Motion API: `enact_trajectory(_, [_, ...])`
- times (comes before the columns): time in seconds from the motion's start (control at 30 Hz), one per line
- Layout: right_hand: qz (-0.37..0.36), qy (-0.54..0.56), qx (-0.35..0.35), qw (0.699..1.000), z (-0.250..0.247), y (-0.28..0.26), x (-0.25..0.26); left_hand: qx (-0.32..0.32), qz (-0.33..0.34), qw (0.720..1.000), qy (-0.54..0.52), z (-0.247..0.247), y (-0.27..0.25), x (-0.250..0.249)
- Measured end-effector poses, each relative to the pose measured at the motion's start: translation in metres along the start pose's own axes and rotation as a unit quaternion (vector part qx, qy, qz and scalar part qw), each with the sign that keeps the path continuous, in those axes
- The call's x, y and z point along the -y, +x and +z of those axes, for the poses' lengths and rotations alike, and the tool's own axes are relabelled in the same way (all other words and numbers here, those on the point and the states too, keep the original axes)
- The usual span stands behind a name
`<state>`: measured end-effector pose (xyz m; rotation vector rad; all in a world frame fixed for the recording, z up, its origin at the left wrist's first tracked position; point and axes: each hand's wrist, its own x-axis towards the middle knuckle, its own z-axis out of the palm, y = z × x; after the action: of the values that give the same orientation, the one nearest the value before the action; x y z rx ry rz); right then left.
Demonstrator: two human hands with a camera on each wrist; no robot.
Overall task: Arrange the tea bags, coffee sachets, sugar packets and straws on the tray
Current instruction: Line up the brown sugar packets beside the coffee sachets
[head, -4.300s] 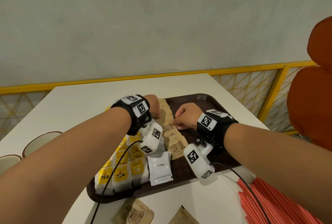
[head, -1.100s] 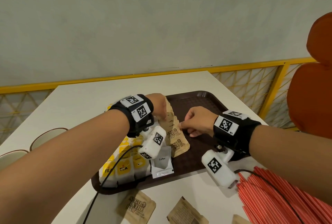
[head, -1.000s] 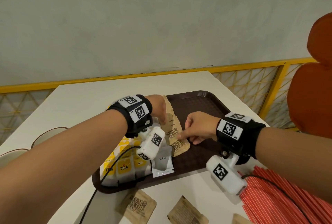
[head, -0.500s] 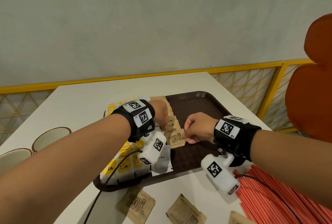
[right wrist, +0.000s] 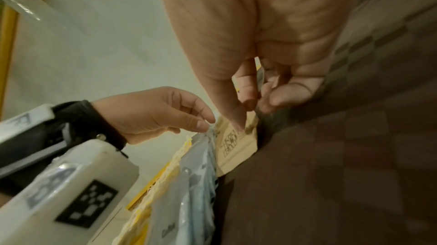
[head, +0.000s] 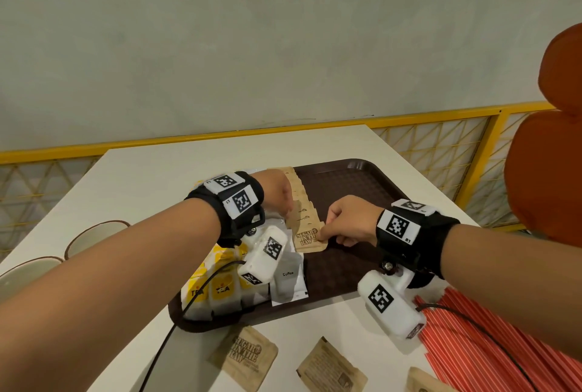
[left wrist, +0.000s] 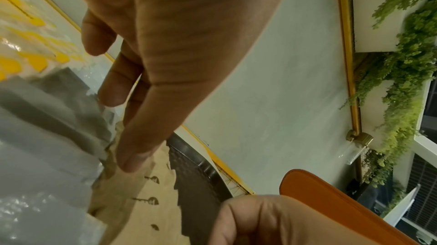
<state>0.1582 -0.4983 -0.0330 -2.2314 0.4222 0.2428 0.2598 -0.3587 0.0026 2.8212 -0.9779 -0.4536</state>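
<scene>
Café or fast-food dining area.
Brown serving tray (head: 371, 171) on white table (head: 151, 180); orange seat (head: 548, 171) right of tray, yellow railing (head: 409, 119) behind.

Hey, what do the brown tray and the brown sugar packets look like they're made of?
The tray looks like moulded plastic: dark brown, with a textured waffle-like floor and a smooth raised rim. The sugar packets look like matte kraft-style paper, tan with dark print and serrated edges; any inner lining cannot be seen.
</scene>
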Motion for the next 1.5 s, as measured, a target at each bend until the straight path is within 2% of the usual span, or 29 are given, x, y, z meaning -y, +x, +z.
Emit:
enact_trajectory(0.1, [-0.083, -0.068, -0.016, 0.994, -0.004, -0.007, 0.004, -0.008, -0.006, 1.000, -0.026, -0.002, -0.003, 0.007])
enact_trajectory(0.23, [-0.152, -0.195, 0.026, 0.968, 0.001, -0.012, 0.010, -0.018, -0.004, 0.999, -0.041, -0.005, -0.008, 0.013])
enact_trajectory(0.4, [-0.173, -0.250, 0.025, 0.952, 0.006, -0.012, 0.017, -0.019, -0.013, 0.999, -0.046, -0.003, -0.012, 0.017])
enact_trajectory(0.63, [-0.166, -0.228, 0.017, 0.959, 0.008, -0.010, 0.017, -0.020, -0.014, 0.998, -0.057, -0.002, -0.011, 0.018])
enact_trajectory(0.8, [-0.153, -0.205, 0.012, 0.967, 0.007, -0.010, 0.016, -0.058, -0.014, 0.992, -0.114, -0.006, -0.016, 0.020])
enact_trajectory(0.9, [-0.133, -0.115, 0.003, 0.984, 0.005, -0.015, 0.015, -0.096, -0.039, 0.962, -0.253, -0.006, -0.031, 0.028])
enact_trajectory(1.0, [-0.084, 0.052, 0.016, 0.995, 0.007, -0.031, 0.014, -0.099, -0.054, 0.882, -0.458, 0.002, -0.066, 0.034])
enact_trajectory(1.1, [-0.010, 0.183, 0.070, 0.981, 0.017, -0.051, 0.011, -0.068, -0.065, 0.786, -0.611, 0.019, -0.106, 0.031])
enact_trajectory(1.17, [0.012, 0.213, 0.094, 0.972, 0.024, -0.061, 0.009, -0.046, -0.083, 0.755, -0.649, 0.031, -0.126, 0.023])
enact_trajectory(1.37, [-0.005, 0.208, 0.092, 0.974, 0.037, -0.074, 0.014, -0.045, -0.088, 0.761, -0.641, 0.054, -0.143, 0.005])
enact_trajectory(1.5, [-0.011, 0.192, 0.085, 0.978, 0.040, -0.073, 0.013, -0.064, -0.093, 0.782, -0.613, 0.055, -0.143, 0.002])
